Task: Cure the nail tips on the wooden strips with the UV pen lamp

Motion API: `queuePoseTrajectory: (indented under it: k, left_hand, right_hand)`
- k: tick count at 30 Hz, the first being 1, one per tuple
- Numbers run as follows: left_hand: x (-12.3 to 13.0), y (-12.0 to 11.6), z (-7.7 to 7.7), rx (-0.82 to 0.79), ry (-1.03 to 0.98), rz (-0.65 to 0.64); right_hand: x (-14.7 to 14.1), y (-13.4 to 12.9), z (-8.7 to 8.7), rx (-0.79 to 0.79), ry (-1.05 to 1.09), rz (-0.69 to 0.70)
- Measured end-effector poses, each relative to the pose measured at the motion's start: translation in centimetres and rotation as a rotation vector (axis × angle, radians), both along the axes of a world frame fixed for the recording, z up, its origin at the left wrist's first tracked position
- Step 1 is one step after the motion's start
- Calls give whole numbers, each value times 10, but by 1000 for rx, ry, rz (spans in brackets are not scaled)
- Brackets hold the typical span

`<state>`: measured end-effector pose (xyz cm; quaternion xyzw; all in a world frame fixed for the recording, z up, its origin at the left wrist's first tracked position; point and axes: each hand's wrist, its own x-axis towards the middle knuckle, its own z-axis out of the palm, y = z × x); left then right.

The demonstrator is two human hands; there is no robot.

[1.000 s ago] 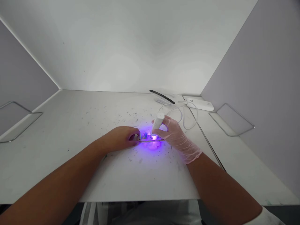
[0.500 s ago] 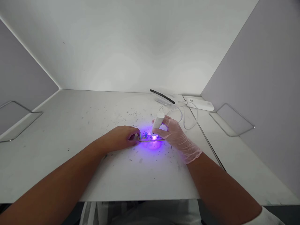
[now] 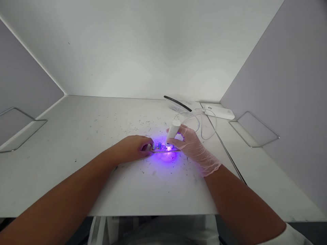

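Observation:
A thin flat strip (image 3: 159,152) lies on the white table, with several small upright pieces on it, one of them a bluish piece (image 3: 159,145). Bare, my left hand (image 3: 134,148) pinches the strip's left end between thumb and fingers. My right hand (image 3: 191,144), in a thin clear pinkish glove, grips a small white UV lamp (image 3: 174,127). The lamp is slightly tilted and points down at the strip's right part, bathing it in violet light. Glare hides the detail there, and I cannot tell whether the lamp touches the pieces.
A white cable (image 3: 201,131) loops behind my right hand near a white power bank-like box (image 3: 219,111). A dark curved bar (image 3: 178,103) lies at the back. Wire loops stand left (image 3: 41,120) and right (image 3: 279,137) by the grey side walls. Dark specks dot the table (image 3: 153,197).
The whole view has shifted very slightly. Both hands, the strip and the glowing lamp keep the same arrangement.

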<state>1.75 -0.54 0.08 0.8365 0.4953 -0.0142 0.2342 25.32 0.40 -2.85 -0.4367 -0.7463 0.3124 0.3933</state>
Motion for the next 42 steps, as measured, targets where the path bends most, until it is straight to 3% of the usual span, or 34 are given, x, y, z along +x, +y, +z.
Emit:
queuePoseTrajectory:
  k: [42]
  left_hand:
    - [-2, 2, -3, 34, 6, -26]
  right_hand:
    - [1, 0, 0, -25, 50, 12]
